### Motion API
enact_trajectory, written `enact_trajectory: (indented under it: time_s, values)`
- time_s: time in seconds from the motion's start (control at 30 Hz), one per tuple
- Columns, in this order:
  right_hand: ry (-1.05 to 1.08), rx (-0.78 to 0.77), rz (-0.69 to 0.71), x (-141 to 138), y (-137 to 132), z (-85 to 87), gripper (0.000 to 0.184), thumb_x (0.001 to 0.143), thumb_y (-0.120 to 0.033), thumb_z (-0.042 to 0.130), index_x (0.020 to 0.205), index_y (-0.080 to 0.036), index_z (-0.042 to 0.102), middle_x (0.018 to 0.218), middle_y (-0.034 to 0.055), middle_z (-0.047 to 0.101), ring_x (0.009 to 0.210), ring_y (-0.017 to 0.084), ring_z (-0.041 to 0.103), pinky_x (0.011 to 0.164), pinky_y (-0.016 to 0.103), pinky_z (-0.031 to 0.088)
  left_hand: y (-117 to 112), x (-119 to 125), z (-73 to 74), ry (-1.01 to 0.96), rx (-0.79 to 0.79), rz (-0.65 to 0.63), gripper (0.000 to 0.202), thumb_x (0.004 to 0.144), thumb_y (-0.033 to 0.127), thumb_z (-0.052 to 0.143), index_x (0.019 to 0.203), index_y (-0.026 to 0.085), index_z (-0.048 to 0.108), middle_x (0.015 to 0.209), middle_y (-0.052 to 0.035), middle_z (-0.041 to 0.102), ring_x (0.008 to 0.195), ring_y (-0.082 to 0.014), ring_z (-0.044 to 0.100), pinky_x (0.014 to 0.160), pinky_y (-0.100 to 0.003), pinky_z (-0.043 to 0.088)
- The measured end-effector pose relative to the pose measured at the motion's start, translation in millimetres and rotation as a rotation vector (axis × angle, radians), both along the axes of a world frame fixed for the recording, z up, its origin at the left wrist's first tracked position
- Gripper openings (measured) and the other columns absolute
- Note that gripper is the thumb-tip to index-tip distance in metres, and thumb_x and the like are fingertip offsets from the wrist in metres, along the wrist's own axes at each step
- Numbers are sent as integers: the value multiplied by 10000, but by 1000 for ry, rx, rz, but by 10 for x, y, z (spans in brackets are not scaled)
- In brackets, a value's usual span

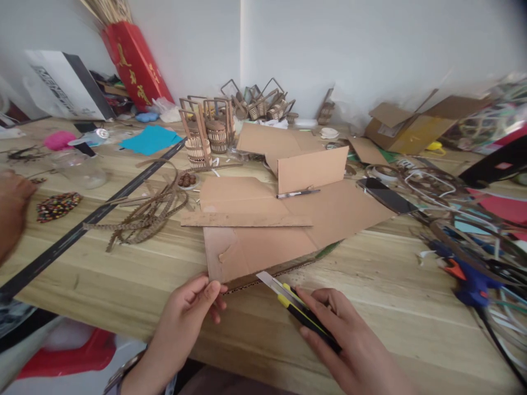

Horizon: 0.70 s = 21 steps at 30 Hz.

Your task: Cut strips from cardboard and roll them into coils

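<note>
My left hand (193,304) pinches the near left corner of a brown cardboard sheet (272,247) between thumb and fingers. In my right hand (341,329) is a black and yellow utility knife (304,312), its blade out and pointing up and left at the sheet's near edge. A narrow cardboard strip (247,220) lies across the sheet. Behind it a folded cardboard piece (313,169) stands on edge, with a pen (298,193) at its foot. The near edge of the sheet is raised slightly off the table.
Left are coiled woven strips (148,219), a bowl of brown beads (187,180) and another person's hand (14,206). Small woven baskets (200,145) stand behind. On the right lie a phone (387,196), a blue glue gun (469,277) and tangled coils; an open box (411,129) sits farther back.
</note>
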State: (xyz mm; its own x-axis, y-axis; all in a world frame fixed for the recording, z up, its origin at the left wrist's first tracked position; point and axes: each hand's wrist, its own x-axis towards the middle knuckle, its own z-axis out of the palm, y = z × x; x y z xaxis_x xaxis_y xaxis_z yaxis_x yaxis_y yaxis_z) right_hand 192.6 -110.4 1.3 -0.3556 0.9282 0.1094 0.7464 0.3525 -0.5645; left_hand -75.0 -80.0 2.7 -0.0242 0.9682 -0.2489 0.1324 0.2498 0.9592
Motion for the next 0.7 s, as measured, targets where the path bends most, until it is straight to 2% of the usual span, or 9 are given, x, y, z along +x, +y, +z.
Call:
enact_trajectory:
  time_s: [0.17,0.23,0.3,0.37,0.5,0.6,0.7]
  values:
    - [-23,4,19,35,6,49,457,907,-248,532,1361,-296,511,1049,80,603,956,203,635,773,302,585,-2,-17,-42,-89,-45,119,500,728,636,652,560,168,603,760,-82,698,618,-172,605,488,-232,478]
    - [-45,20,17,65,48,79,461,915,-256,526,1373,-297,496,1055,81,597,947,199,636,760,296,583,11,-27,-66,-138,-84,157,508,689,662,680,619,159,653,840,-97,718,618,-165,604,487,-232,490]
    - [-63,68,5,106,144,117,467,919,-262,517,1384,-289,486,1072,89,594,951,206,633,765,312,577,26,-43,-101,-181,-126,164,527,650,666,716,767,152,722,910,-106,725,637,-165,614,503,-238,511]
    - [-77,134,-11,157,306,165,458,917,-271,511,1375,-272,501,1075,100,597,951,223,630,767,340,570,36,-67,-148,-227,-152,174,537,628,660,743,796,149,734,892,-101,727,648,-168,628,533,-244,531]
    - [-117,230,-14,262,791,269,440,923,-282,507,1360,-228,528,1044,113,609,956,251,607,790,385,546,40,-135,-216,-283,-177,169,541,588,671,764,721,149,719,795,-90,725,623,-185,643,548,-271,553]
    - [-202,267,30,296,1181,296,401,927,-262,501,1319,-211,568,1062,125,608,972,266,582,826,423,518,46,-185,-183,-220,-177,136,567,604,702,735,756,156,733,820,-95,733,709,-222,670,617,-290,576]
    - [-266,269,69,289,1485,247,394,893,-221,544,1283,-218,603,1105,126,622,999,273,580,857,439,498,77,-214,-103,-135,-174,135,619,554,744,733,774,166,738,841,-95,743,730,-239,673,640,-296,582]
